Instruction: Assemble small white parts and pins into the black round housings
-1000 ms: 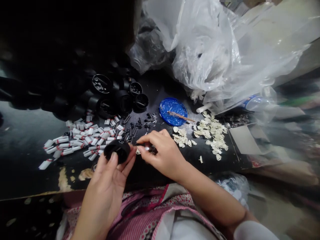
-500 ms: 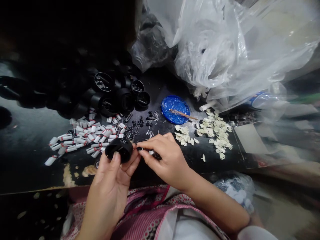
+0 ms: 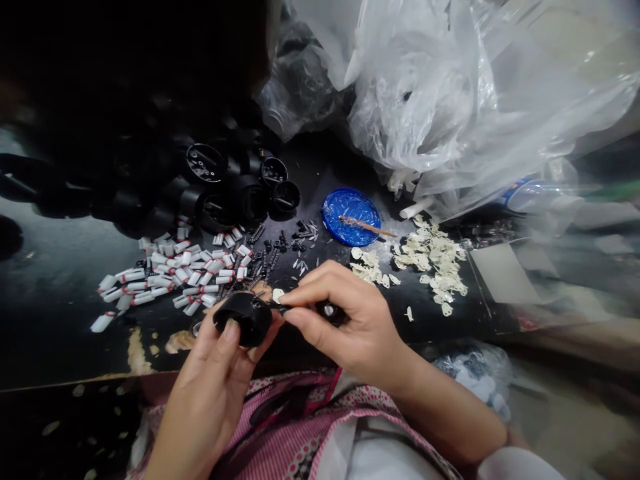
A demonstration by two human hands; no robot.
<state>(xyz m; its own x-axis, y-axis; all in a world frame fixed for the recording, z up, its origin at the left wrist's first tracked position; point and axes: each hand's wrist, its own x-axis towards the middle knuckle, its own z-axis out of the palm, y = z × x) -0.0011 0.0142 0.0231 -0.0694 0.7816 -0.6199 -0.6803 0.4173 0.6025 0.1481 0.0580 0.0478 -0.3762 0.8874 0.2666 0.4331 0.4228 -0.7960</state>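
My left hand (image 3: pixel 213 380) is closed around a black round cup-shaped housing (image 3: pixel 243 319), its thumb over the rim and its open side tilted toward me. Close to the housing's right side, my right hand (image 3: pixel 345 320) pinches a small dark thin piece (image 3: pixel 283 309) between thumb and forefinger. Against the curled fingers of that hand sits a dark rounded thing with a shiny spot (image 3: pixel 330 311); whether it joins the thin piece is hidden. A small cream tab (image 3: pixel 278 295) shows between the two hands; what supports it I cannot tell.
White cylindrical parts with red bands (image 3: pixel 165 273) lie left, beside small springs (image 3: pixel 273 259). Black housings (image 3: pixel 213 210) crowd behind. A blue lid (image 3: pixel 345 230) carries a brown stick. Cream tabs (image 3: pixel 435 260) are heaped right, under clear plastic bags (image 3: pixel 425 100).
The housing has shifted slightly right and down and is tilted more. My right hand has moved right and down a little. The cream tab and the shiny-spotted dark thing now show more clearly.
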